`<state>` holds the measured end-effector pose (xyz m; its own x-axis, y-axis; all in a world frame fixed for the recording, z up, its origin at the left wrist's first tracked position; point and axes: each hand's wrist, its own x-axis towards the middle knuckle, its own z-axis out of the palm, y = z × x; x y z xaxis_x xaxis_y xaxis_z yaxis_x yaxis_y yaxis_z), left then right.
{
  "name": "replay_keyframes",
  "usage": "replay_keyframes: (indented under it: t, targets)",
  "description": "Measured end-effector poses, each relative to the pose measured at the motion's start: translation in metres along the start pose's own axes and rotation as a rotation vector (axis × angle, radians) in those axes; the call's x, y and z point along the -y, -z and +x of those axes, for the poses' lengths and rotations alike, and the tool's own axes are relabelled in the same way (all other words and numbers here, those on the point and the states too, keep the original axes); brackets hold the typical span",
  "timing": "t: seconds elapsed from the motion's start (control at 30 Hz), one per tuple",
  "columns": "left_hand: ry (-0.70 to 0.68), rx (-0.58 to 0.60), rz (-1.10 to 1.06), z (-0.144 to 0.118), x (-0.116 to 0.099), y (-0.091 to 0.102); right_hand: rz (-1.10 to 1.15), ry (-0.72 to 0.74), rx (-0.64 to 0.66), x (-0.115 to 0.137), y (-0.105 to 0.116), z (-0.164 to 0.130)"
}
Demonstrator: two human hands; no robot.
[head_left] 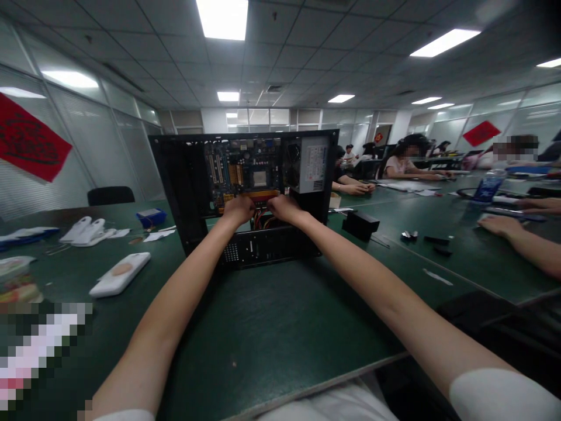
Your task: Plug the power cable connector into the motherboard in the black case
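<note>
Head view: both hands inside an open computer case

Open computer case (pixel 184 193): upright at frame centre on the green table (pixel 280 327), motherboard (pixel 245 169) and power supply (pixel 309 166) exposed.
Left hand (pixel 239 209): fingers curled together at the case's lower interior, by the coloured cables (pixel 263 221); what it grips cannot be told.
Right hand (pixel 283 207): likewise closed, just beside the left hand.
White handset (pixel 120 273): flat on the table, lower left.
Black box (pixel 360 224): right of the case.
Another person's hand (pixel 497 225): far right.
</note>
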<state>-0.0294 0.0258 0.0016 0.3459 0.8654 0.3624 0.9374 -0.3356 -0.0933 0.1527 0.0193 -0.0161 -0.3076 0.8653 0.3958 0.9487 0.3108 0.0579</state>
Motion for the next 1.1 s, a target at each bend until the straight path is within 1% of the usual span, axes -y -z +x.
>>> replay_keyframes:
  t: [0.27,0.53,0.7,0.93,1.1]
  targets:
    - [0.003,0.009,-0.01,0.0012,-0.0002,0.0011,-0.011,-0.001,-0.003,0.001,-0.0005,0.0001]
    - [-0.024,-0.009,-0.057,0.0012,0.0041,-0.0032,-0.019,-0.022,0.02,0.0026,0.0006,-0.0003]
    - [-0.022,-0.009,-0.032,0.0033,0.0037,-0.0065,-0.025,-0.016,0.025,0.0036,0.0002,-0.0001]
    - [0.031,-0.022,-0.032,-0.0003,-0.0002,-0.0042,-0.03,-0.017,0.007,0.0059,-0.0011,0.0018]
    - [0.043,-0.038,-0.038,-0.0025,-0.0007,-0.0046,-0.033,-0.01,0.009,0.009,0.0031,0.0001]
